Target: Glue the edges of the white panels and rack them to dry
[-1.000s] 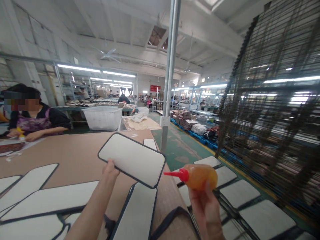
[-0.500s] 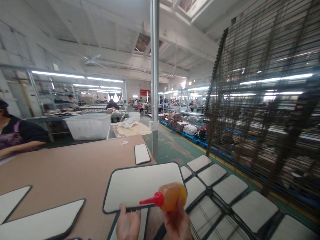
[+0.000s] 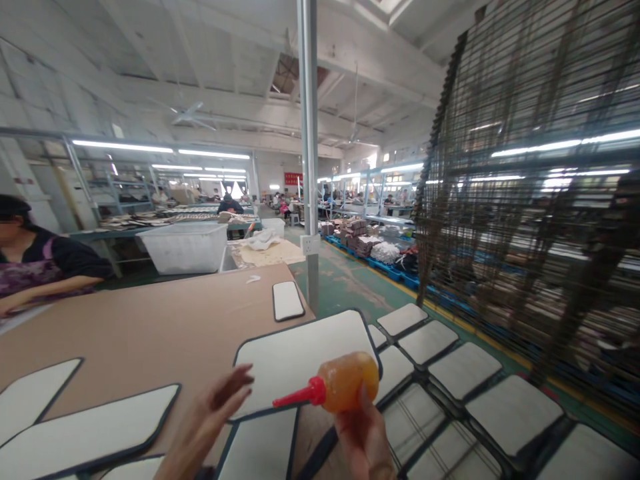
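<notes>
My right hand [image 3: 363, 427] is wrapped round a squeeze bottle [image 3: 347, 383] of amber liquid, tilted on its side with its red nozzle pointing left. Behind the bottle lies a large white panel [image 3: 305, 350] with rounded corners and a dark edge. My left hand [image 3: 217, 407] is over the left end of that panel, fingers apart and nothing in them; whether it touches the panel I cannot tell. Below, a second white panel [image 3: 260, 443] is partly covered by the large one.
More dark-edged panels [image 3: 95, 430] lie on the brown tabletop [image 3: 150, 333] at left, and a small one [image 3: 287, 300] at its far corner. A rack [image 3: 445, 393] carrying several white panels stands at right, below a raised wire frame [image 3: 525, 200]. A person [image 3: 45, 267] sits at far left.
My left hand has let go of the large panel's near edge and moved left and up. The bottle stays in my right hand. The view has shifted slightly.
</notes>
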`<act>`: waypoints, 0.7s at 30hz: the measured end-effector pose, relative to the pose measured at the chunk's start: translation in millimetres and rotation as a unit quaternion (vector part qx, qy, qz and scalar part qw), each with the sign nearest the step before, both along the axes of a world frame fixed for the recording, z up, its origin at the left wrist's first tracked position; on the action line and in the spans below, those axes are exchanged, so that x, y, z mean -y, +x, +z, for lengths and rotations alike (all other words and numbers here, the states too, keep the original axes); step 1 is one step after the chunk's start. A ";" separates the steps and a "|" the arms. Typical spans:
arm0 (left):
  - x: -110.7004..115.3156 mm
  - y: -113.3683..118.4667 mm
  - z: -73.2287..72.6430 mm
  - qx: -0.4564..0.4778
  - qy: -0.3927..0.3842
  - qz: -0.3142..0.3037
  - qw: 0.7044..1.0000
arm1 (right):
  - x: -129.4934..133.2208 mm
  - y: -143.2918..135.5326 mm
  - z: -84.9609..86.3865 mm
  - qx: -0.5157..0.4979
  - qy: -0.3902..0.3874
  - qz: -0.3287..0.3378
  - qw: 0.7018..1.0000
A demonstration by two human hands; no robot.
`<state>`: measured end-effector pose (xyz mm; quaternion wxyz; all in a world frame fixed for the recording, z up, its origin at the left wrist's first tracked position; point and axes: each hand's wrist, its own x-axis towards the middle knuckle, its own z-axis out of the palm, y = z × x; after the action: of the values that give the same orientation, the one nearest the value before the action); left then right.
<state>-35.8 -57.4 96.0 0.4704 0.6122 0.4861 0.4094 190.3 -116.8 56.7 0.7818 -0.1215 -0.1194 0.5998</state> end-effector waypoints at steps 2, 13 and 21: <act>-34.2 13.9 39.9 -0.130 0.124 -0.018 0.983 | 6.2 -3.9 5.6 0.000 0.011 0.028 1.000; -107.2 99.7 52.8 -0.222 0.163 -0.304 0.912 | 12.3 -10.4 -13.1 -0.003 -0.016 0.051 0.999; -113.0 57.3 69.7 -0.191 0.139 -0.325 0.916 | 45.7 27.3 8.1 0.034 -0.080 -0.048 0.995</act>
<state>21.4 55.6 165.7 0.3862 0.8622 0.2786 0.1727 217.6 -162.5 64.7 0.7928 -0.2092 -0.0917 0.5650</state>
